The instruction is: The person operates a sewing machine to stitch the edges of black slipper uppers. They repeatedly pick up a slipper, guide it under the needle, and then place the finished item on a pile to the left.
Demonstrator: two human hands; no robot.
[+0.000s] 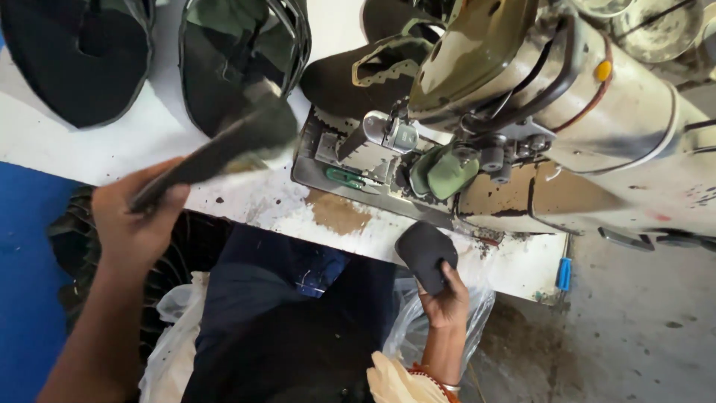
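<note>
My left hand (134, 224) grips a long dark flat piece (224, 145), blurred, raised over the white table (89, 145) left of the sewing machine (537, 97). My right hand (446, 298) holds a small dark rounded fabric piece (425, 252) at the table's near edge, just below the machine's metal bed plate (350, 175). A dark shoe upper (358, 75) with a cut-out edge lies behind the needle area.
Two stacks of dark shoe uppers (82, 56) (239, 52) lie at the back left. A clear plastic bag (418, 328) hangs by my lap. A blue-handled tool (564, 275) lies at the table's right edge. Blue surface (26, 283) at far left.
</note>
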